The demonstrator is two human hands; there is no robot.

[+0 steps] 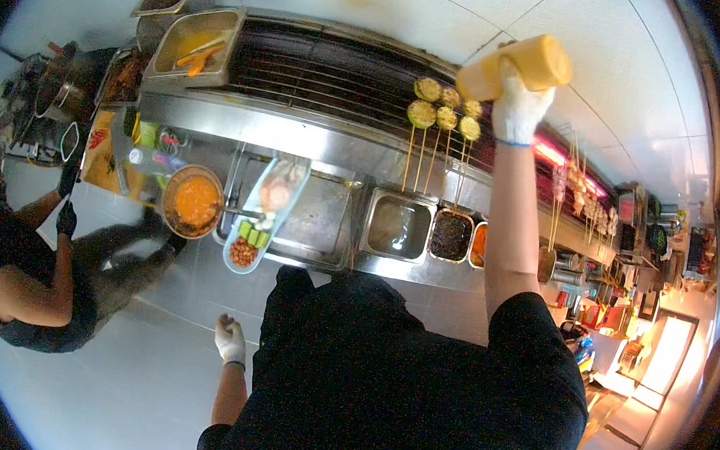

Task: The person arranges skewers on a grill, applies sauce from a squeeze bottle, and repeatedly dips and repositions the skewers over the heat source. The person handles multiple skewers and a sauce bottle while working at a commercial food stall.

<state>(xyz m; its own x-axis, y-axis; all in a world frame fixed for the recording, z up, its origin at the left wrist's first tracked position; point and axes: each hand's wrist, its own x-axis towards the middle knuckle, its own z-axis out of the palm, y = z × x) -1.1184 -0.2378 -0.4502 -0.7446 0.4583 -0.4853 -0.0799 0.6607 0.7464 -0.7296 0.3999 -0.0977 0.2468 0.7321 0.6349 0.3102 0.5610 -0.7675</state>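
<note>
My right hand [523, 104], in a white glove, grips a yellow squeeze bottle [518, 66] tilted over the grill. Skewers of sliced zucchini [422, 114] lie on the grill just left of the bottle, their sticks pointing towards me; some slices sit partly behind the bottle. The bottle's nozzle is hidden. My left hand [230, 340], also white-gloved, hangs low at my left side above the floor, fingers curled, away from the counter. Whether it holds anything cannot be made out.
Before me are a long light-blue dish [244, 241] of food, a bowl of orange sauce [195, 202], a metal pan with liquid [399, 225] and a pan of dark bits [451, 235]. More skewers [584, 201] lie right, near a glowing heater. A co-worker [33, 263] stands left.
</note>
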